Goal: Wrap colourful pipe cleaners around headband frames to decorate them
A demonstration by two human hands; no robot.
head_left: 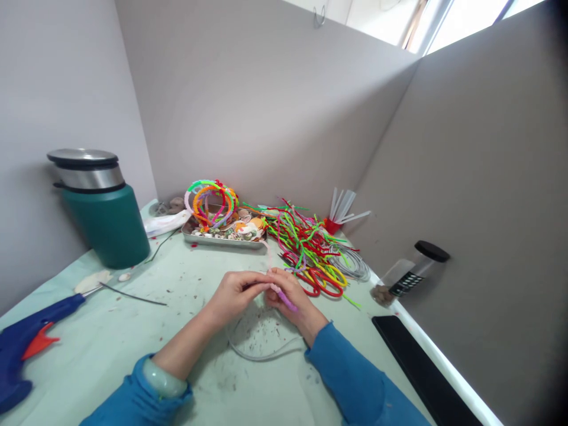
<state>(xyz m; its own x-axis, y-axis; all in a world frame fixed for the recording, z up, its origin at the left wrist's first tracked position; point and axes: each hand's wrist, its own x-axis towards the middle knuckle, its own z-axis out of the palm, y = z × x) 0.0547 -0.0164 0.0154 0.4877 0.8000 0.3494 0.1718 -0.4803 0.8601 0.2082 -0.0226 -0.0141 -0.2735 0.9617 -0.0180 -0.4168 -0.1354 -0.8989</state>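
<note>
Over the middle of the table my two hands meet. My left hand (237, 296) has its thumb and fingers pinched on a pink and purple pipe cleaner (285, 297). Closed around the same piece is my right hand (286, 293), its fingertips partly hidden behind the left ones. The purple part lies across the right palm, while a pale pink end sticks up beyond the fingers. Below the hands a grey wire (261, 358) curves over the table; whether it joins the held piece is hidden. Red-handled scissors (316, 283) lie just past my right hand.
A metal tray (226, 241) holds shells and colourful hoops (212, 204). Beside it are piled pipe cleaners (297, 231), coiled wire (355, 263) and glue sticks (341, 204). A green bottle (104, 225) and blue glue gun (39, 337) stand left; a jar (412, 272) is right.
</note>
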